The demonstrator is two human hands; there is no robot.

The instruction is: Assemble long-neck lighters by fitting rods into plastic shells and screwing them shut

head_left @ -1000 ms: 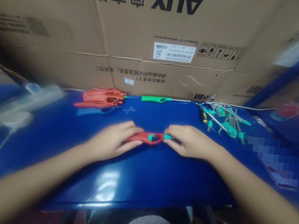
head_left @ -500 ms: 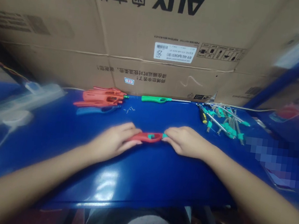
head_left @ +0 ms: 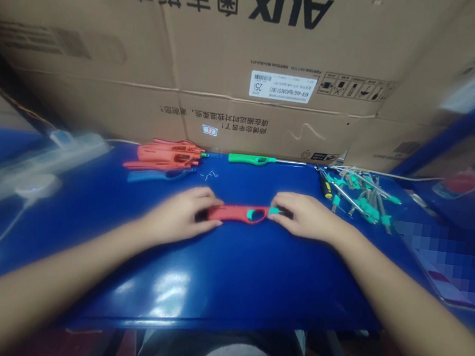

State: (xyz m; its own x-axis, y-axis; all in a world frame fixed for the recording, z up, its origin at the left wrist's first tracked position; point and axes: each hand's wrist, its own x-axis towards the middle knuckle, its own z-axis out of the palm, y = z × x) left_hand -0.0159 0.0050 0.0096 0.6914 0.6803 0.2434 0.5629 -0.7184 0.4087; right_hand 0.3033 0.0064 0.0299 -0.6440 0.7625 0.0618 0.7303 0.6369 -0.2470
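Between my hands a red stick lighter body (head_left: 238, 214) lies level, a teal trigger showing in its loop. Its left end is pinched by my left hand (head_left: 183, 213), thumb and fingers closed around it. My right hand (head_left: 306, 216) grips a teal-ended lighter nozzle (head_left: 274, 211) at the body's right end; most of the nozzle is hidden by the fingers. Whether the nozzle is seated in the body, I cannot tell. Behind my hands lies a green stick lighter (head_left: 246, 159) with a long metal tube.
Orange-red lighter bodies (head_left: 165, 152) are piled at back left, a blue one (head_left: 157, 175) beside them. Several teal-ended metal nozzles (head_left: 366, 208) and a yellow-black screwdriver (head_left: 327, 188) lie at right. A cardboard sheet (head_left: 215, 77) stands behind the blue table (head_left: 225, 280); a power strip (head_left: 71, 157) is left.
The red lighter body has shifted slightly right, with more of it uncovered by my left hand. My right hand has moved a little right, and more of the teal end shows.
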